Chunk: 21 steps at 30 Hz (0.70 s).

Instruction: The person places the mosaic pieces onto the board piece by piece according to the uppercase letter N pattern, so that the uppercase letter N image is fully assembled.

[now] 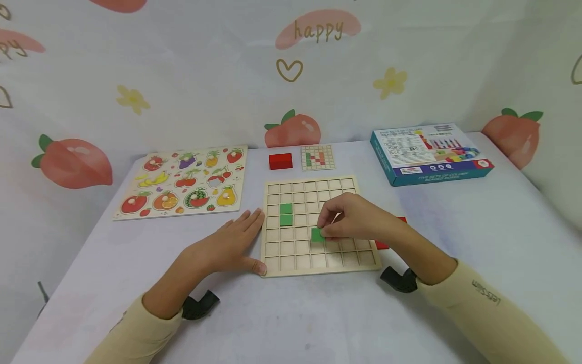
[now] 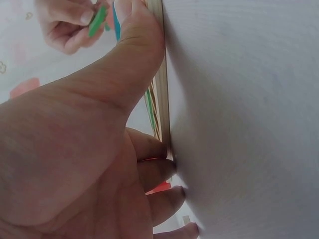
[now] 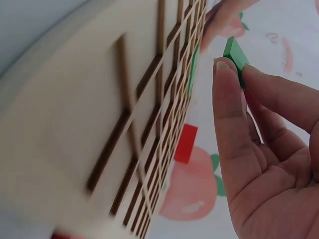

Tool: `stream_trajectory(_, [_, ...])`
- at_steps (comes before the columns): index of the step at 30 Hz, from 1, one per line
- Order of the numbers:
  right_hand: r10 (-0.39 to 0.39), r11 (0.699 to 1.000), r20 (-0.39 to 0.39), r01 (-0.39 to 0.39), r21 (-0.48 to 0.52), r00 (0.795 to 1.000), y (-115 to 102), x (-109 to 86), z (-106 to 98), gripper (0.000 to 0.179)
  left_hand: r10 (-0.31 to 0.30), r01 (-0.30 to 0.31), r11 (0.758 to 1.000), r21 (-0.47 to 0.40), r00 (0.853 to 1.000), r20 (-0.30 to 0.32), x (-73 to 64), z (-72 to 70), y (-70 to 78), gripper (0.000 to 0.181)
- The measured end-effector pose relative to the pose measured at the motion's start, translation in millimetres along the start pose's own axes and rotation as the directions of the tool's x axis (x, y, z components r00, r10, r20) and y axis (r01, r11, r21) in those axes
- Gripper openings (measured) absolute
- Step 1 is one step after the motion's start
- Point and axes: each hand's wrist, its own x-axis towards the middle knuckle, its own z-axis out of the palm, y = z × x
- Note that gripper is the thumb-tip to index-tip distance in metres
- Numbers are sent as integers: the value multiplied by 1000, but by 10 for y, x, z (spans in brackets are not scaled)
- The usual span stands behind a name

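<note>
The right hand (image 1: 347, 217) pinches a thin green square tile (image 1: 317, 235) by one edge between thumb and fingers, over the middle of the wooden grid board (image 1: 318, 271) and, as the right wrist view shows, above its surface and tilted. The left hand (image 1: 233, 245) lies well apart from it, fingers extended and spread along the board's left edge, thumb at the near left corner, gripping nothing.

The tile looks like painted wood or similar: probably very light, stiff and hard to damage, though its smooth faces may slip or twist under a loose fingertip. It is best taken by opposite edges or near a corner, leaving the underside free; a light pinch should do. Two like green tiles (image 1: 286, 220) sit in cells on the left of the board, one nearer than the other, and such seated pieces offer little edge to grasp. The board seems flat, rigid and light enough to slide on the counter (image 1: 318, 323), so a palm or fingertips against its rim should steady it
</note>
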Motion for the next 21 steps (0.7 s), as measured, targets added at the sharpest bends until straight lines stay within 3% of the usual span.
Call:
stream_trajectory(10, [37,997,41,-39,61,998,-185,293,163,12,5,-5,1000,-9,1000,-2,-10,8,1,119])
stream_trajectory(21, [31,999,52,-30,-17,998,-276,517,284,12,22,-22,1000,-4,1000,-10,-15,2,-15,118])
